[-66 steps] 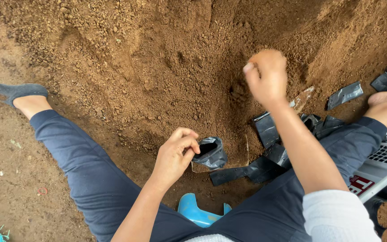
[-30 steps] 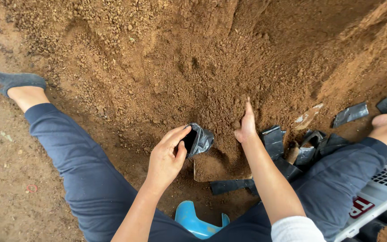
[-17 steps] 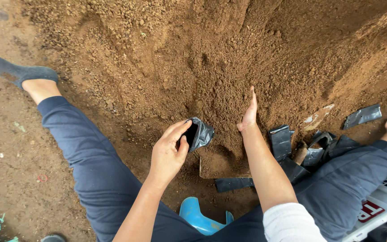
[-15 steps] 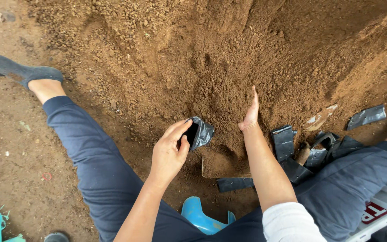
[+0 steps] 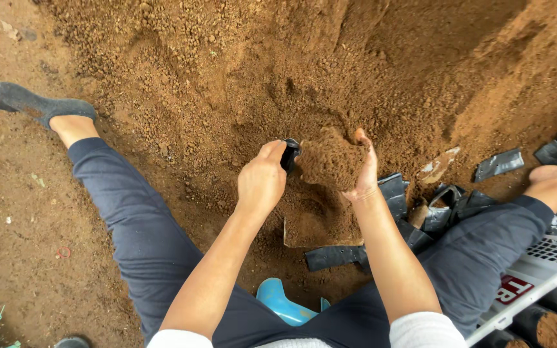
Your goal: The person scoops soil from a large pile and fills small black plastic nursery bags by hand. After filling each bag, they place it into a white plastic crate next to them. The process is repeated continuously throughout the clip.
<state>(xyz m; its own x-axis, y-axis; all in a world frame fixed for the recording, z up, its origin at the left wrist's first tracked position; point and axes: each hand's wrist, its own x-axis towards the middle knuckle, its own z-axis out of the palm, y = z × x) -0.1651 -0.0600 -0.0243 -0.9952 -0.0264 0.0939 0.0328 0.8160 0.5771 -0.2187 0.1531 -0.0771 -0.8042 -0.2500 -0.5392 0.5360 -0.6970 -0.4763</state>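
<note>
Down between our spread legs, our left hand [image 5: 262, 183] curls around the rim of a small black plastic bag [image 5: 289, 154], fingers folded together with the thumb on top, pinching the bag's mouth against the slope of the soil heap [image 5: 240, 71]. Only a dark sliver of the bag shows past the knuckles; whether its mouth is held wide we cannot tell. Just beside it, our right hand [image 5: 363, 169] is cupped, palm turned toward the bag, fingers close together and bent upward, carrying a scoop of soil [image 5: 330, 161] that rests against the palm and touches the bag's edge. The scooped earth is reddish-brown, crumbly and loosely clumped, the same colour as the heap behind it.

Below the hands, a shallow hollow is dug into the foot of the heap. A flat black strip of plastic [image 5: 335, 256] lies on the ground near our right forearm, and more empty black bags [image 5: 443, 206] lie crumpled beside our right knee. Another two [image 5: 499, 163] lie farther out on the soil, well apart from the hands. At the lower right, a white crate [image 5: 536, 277] holds filled bags [image 5: 552, 322] packed with soil. A blue stool [image 5: 282, 303] peeks out beneath us, and our left foot wears a dark slipper [image 5: 24, 102].
</note>
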